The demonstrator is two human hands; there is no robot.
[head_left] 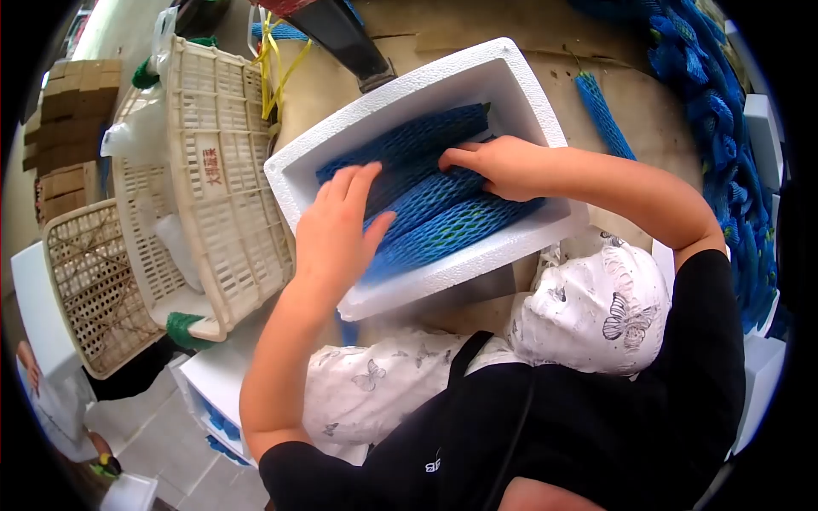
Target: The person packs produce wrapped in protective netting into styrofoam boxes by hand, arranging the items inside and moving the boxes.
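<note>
A white foam box (pixel 535 95) sits tilted in front of me. Inside lie several long, slim vegetables in blue foam netting (pixel 460 228), side by side, with green showing through the mesh. My right hand (pixel 498 168) reaches in over the box's right side, its fingers curled onto the upper end of one netted vegetable. Over the left part of the box is my left hand (pixel 334 223), fingers and thumb apart, close to the netted vegetables' left ends. Whether its fingertips touch them I cannot tell.
Cream plastic crates (pixel 234 183) stand at the left. One netted vegetable (pixel 603 115) lies on the brown surface beyond the box. A large pile of blue-netted vegetables (pixel 724 128) runs along the right. A dark metal post (pixel 341 38) rises behind the box. Another person's hand (pixel 30 368) shows far left.
</note>
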